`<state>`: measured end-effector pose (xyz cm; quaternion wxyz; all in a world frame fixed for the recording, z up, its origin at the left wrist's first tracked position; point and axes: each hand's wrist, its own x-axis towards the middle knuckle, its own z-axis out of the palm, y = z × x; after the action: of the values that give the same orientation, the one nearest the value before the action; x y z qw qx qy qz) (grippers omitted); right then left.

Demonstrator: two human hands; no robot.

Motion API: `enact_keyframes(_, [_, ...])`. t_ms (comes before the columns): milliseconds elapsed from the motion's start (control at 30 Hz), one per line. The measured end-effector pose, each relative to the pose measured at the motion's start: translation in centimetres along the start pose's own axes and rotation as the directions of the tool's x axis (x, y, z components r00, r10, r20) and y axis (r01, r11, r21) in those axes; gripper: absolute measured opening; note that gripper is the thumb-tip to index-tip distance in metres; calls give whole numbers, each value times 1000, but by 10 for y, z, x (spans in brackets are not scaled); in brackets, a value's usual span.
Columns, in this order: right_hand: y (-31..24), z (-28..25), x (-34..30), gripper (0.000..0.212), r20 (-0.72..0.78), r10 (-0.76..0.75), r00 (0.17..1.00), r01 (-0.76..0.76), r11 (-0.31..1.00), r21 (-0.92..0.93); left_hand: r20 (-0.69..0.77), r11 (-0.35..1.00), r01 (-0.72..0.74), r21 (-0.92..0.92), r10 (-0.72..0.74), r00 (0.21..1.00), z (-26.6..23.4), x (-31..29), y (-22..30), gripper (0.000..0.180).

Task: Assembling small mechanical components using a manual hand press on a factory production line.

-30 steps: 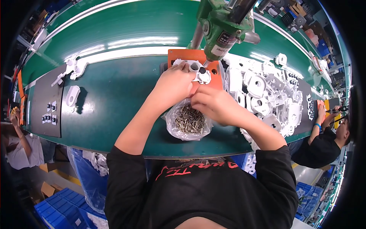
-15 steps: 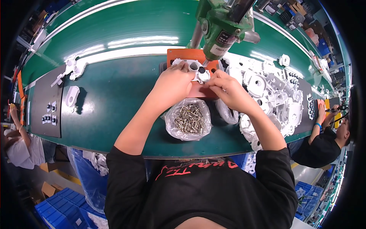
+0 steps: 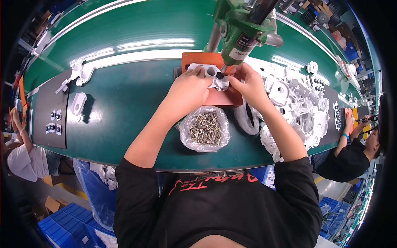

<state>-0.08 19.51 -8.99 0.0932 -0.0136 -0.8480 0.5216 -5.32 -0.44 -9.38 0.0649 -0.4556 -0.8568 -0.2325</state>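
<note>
My left hand (image 3: 190, 89) is closed on the left side of a white plastic housing (image 3: 222, 84) with a round grey-looking socket and a black piece (image 3: 219, 76) in it. The housing rests on an orange plate (image 3: 225, 98) beneath the head of a green machine (image 3: 242, 35). Just right of the black piece is my right hand (image 3: 249, 84), its thumb and fingers bent together near the machine's tip. Whatever those fingertips hold, if anything, is too small to make out. Nearer to me, an open clear bag (image 3: 205, 131) holds many small metal pins or screws.
White plastic parts (image 3: 289, 99) lie heaped on the right of the green bench. Beside the pin bag sits another clear bag (image 3: 247, 120). On the left are a loose white part (image 3: 78, 103) and a dark mat (image 3: 51, 113) with small black pieces. Co-workers are at both sides.
My right hand has moved up and away from me, from the housing's near right edge to beside the black piece and machine tip. My left hand stays on the housing.
</note>
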Motion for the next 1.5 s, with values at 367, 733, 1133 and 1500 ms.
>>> enact_keyframes(367, [12, 14, 10, 15, -51, -6, 999, 7, 1000, 18, 3, 1000, 0, -6, 0, 1000, 0, 0, 0, 19])
enact_keyframes(733, [20, 17, 13, 13, -89, -56, 994, 54, 998, -17, -4, 1000, 7, 8, -7, 1000, 1, 0, 0, 19])
enact_keyframes(1133, [18, 5, 8, 12, 46, -216, 975, 218, 975, -38, -5, 1000, 18, 2, -18, 1000, -1, 0, 3, 19])
enact_keyframes(1500, [24, 7, 10, 13, 36, -259, 965, 260, 965, -21, -15, 999, 19, 29, -19, 1000, -2, 0, 5, 20])
